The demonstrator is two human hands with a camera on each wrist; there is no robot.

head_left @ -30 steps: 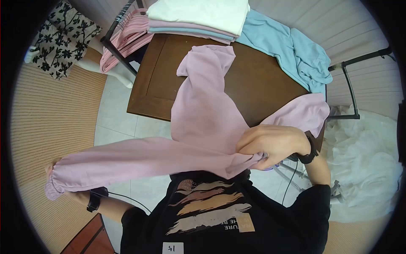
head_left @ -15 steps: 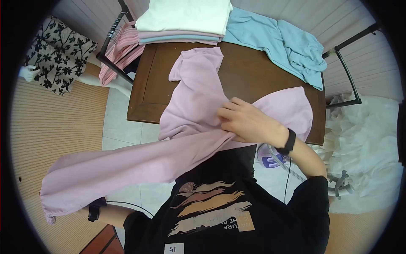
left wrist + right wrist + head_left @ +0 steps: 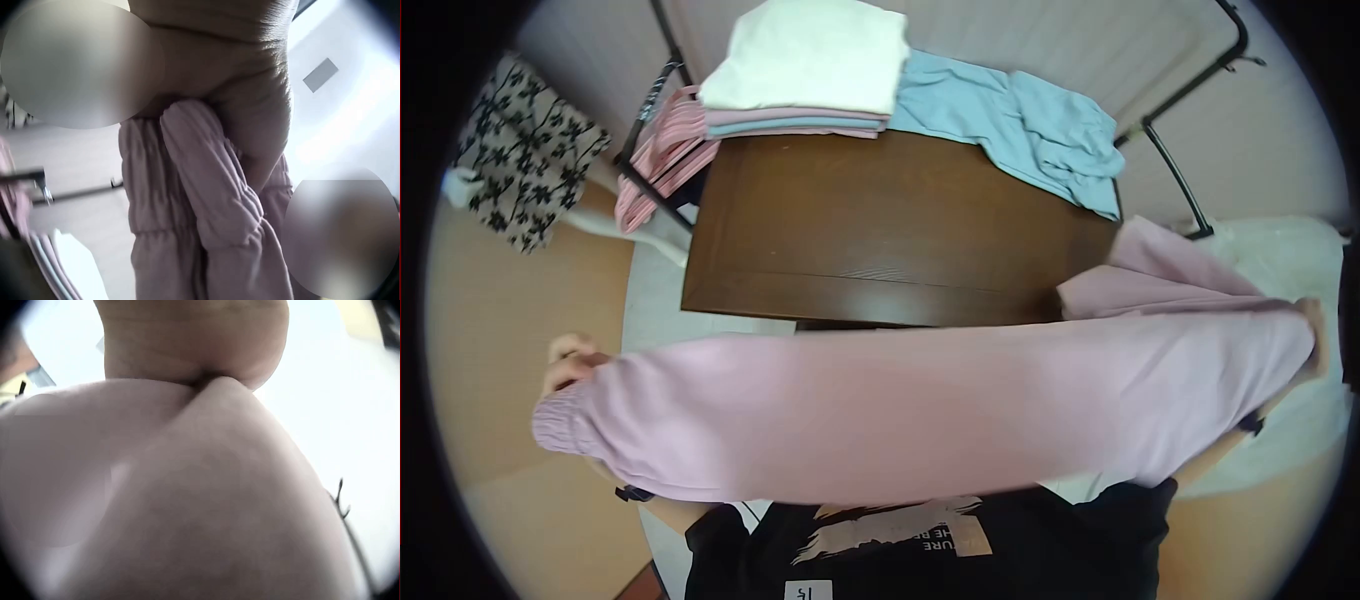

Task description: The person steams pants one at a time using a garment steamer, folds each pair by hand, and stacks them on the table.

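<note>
- Here, a person in a black T-shirt (image 3: 1090, 545) holds a pink garment (image 3: 940, 410) drawn out between both hands, in front of the near edge of a brown table (image 3: 880, 230).
- Its long axis runs side to side across the wearer's front, roughly parallel to that edge, with a hand at each end.
- At one end, the left hand (image 3: 572, 362) grips the gathered cuff (image 3: 558, 422); the left wrist view shows the ruffled cloth bunched under the palm.
- Opposite, the right hand (image 3: 1315, 335) grips the wider end, cloth pinched in beneath it, though most of its fingers are hidden.
- Nearer the right hand, a loose pink fold (image 3: 1160, 275) reaches toward the table's near right corner; whether it touches the wood, I cannot tell.
- Across the tabletop, a folded stack (image 3: 815, 60) sits at the far left, a blue garment (image 3: 1010, 125) just beside it.
</note>
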